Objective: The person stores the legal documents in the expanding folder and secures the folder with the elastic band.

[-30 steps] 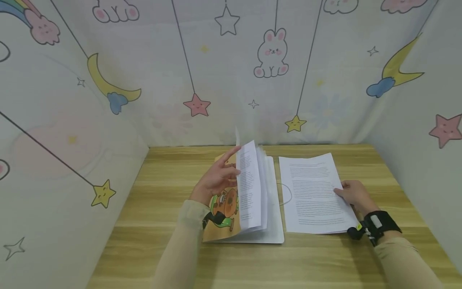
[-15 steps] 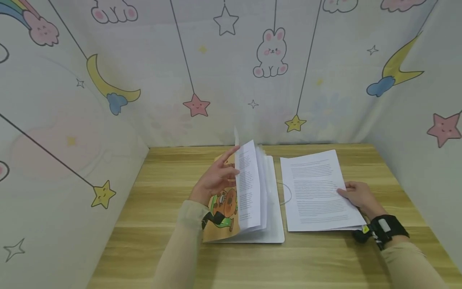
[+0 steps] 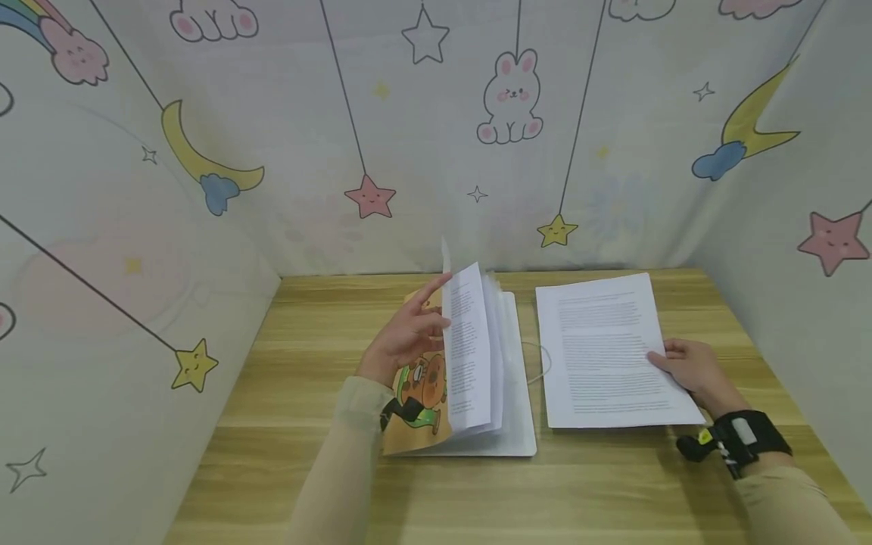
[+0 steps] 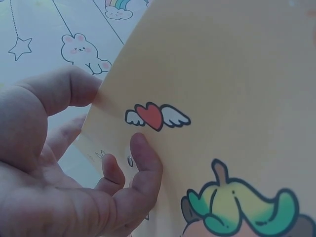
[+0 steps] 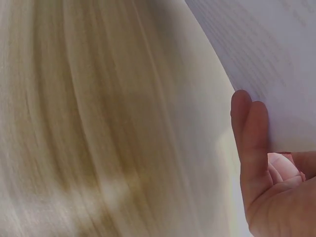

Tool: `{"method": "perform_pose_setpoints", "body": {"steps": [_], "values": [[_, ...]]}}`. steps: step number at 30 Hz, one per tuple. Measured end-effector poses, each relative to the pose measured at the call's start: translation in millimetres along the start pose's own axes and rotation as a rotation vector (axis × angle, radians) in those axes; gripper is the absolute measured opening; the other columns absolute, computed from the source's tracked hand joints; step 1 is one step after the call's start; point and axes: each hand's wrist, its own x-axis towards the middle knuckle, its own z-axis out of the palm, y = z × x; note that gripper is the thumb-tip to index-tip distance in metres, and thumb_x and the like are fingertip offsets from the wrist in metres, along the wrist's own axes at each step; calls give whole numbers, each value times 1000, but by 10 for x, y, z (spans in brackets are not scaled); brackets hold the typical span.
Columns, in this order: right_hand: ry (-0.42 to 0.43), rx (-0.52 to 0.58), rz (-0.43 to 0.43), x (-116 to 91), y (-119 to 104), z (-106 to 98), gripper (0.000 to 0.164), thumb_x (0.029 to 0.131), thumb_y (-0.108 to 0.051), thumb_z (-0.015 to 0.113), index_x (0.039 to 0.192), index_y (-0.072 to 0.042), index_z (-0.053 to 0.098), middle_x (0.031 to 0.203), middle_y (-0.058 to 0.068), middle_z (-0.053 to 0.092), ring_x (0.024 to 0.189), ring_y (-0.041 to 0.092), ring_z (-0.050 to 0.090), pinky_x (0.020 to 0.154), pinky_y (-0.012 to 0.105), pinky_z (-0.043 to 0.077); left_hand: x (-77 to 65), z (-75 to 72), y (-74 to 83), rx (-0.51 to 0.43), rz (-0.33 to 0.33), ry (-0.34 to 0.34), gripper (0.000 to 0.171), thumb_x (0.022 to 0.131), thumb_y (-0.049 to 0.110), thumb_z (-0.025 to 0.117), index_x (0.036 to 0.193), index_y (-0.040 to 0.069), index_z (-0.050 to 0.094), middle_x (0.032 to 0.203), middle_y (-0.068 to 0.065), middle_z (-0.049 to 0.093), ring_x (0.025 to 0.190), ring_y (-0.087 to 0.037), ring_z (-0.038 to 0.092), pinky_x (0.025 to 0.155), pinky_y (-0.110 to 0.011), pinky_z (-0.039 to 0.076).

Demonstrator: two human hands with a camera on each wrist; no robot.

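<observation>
A folder [image 3: 523, 435] with a cartoon-printed orange cover [image 3: 432, 378] stands partly opened on the table, its printed pages [image 3: 470, 348] fanned upright. My left hand [image 3: 402, 344] holds the raised cover near its upper edge. In the left wrist view the same hand [image 4: 69, 163] has fingertips against the orange cover [image 4: 217, 84], beside a winged heart, with one digit at its edge. To the right, my right hand [image 3: 695, 371] pinches the side of several printed sheets [image 3: 606, 348], thumb on top. In the right wrist view its fingers [image 5: 254, 143] lie under the paper [image 5: 291, 108].
A thin pale loop of cord [image 3: 547, 363] runs from the folder's right side to the sheets. The wooden table [image 3: 511, 499] meets a white curtain [image 3: 436, 151] with cartoon prints at the back and sides.
My right hand has drawn the sheets to the right and slightly away from me, widening the gap to the folder. The left hand and the folder have hardly moved.
</observation>
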Motion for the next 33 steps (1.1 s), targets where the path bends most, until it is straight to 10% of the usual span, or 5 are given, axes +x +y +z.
{"method": "perform_pose_setpoints", "body": {"steps": [8, 19, 33], "values": [[27, -14, -55, -9, -48, -81, 56, 107, -24, 61, 138, 21, 49, 118, 35, 67, 78, 14, 66, 63, 29, 54, -11, 2, 27, -1, -3, 7, 79, 101, -11, 49, 161, 39, 40, 139, -34, 45, 98, -30, 58, 75, -35, 51], [91, -3, -46, -10, -81, -212, 61, 108, -28, 60, 143, 20, 46, 130, 39, 61, 78, 10, 64, 63, 28, 54, -15, 0, 46, -9, 0, 14, 80, 100, -10, 52, 162, 39, 40, 143, -35, 43, 80, -20, 61, 75, -35, 51], [-5, 126, -61, -18, -255, 61, 60, 108, -27, 60, 147, 15, 46, 118, 27, 71, 79, 13, 71, 66, 33, 59, -26, 19, 48, -4, 4, 3, 80, 100, -10, 53, 162, 39, 39, 142, -36, 42, 75, -18, 60, 73, -35, 50]]}}
